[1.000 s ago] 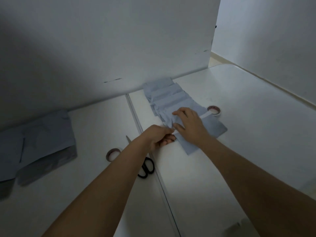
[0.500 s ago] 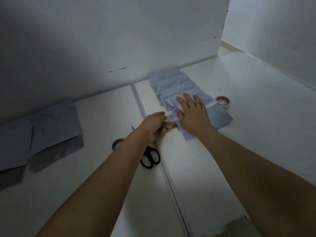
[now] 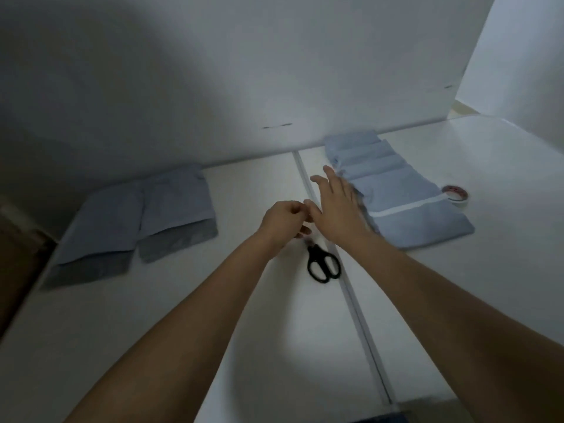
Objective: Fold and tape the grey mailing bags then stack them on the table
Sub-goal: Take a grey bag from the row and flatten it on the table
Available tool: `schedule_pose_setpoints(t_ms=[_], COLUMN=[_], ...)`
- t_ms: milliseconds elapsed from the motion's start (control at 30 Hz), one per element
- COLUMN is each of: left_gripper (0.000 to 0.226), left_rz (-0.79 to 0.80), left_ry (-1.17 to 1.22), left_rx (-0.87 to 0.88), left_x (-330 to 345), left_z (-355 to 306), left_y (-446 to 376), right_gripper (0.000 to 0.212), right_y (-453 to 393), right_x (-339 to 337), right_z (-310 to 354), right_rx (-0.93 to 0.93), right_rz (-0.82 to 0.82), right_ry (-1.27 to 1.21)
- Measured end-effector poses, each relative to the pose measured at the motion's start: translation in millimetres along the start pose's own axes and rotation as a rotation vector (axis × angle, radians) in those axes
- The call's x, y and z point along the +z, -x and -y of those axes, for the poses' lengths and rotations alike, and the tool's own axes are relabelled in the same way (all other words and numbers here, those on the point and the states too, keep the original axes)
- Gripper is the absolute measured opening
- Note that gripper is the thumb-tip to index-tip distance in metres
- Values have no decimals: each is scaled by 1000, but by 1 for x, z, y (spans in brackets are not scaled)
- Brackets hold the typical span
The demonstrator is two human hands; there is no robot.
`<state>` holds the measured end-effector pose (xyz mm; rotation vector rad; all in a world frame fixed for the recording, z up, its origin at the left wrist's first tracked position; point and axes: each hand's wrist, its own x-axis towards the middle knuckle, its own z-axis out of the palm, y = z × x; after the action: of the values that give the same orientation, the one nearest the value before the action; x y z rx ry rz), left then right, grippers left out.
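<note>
A fanned stack of folded grey mailing bags (image 3: 396, 190) lies on the white table (image 3: 244, 346) at the back right, and a strip of white tape crosses the nearest bag. My right hand (image 3: 337, 209) is flat with straight fingers, over the stack's left edge and the table seam. Right beside it my left hand (image 3: 285, 221) has its fingers curled, and I see nothing in them. Two unfolded grey bags (image 3: 137, 221) lie flat at the left.
Black scissors (image 3: 323, 265) lie just in front of my hands by the table seam. A roll of tape (image 3: 454, 195) sits to the right of the stack. White panels wall in the table at the back and right.
My right hand has slid left from the top of the folded stack to its left edge. My left hand has let go of the bag's corner and curled up. The view has swung left.
</note>
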<state>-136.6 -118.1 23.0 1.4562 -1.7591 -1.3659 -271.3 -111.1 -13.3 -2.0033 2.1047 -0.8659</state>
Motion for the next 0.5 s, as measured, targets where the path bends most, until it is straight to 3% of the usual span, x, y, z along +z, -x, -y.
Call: schedule_pose_setpoints(t_ms=[233,400,500], left_gripper=[31,43,41], left_rz=[-360,-272,-257], left_ry=[-437,-790,-825], left_rx=[132,82,112], left_x=[-108,-158,-157], left_z=[77,132,144], left_y=[21,24,31], right_gripper=[52,48,46], right_y=[4,11,15], right_x=[34,50,55], right_z=[67,96,109], right_rx=[-115,-172,-198], right_rz=[82,127,130], right_ry=[-74,-117,-144])
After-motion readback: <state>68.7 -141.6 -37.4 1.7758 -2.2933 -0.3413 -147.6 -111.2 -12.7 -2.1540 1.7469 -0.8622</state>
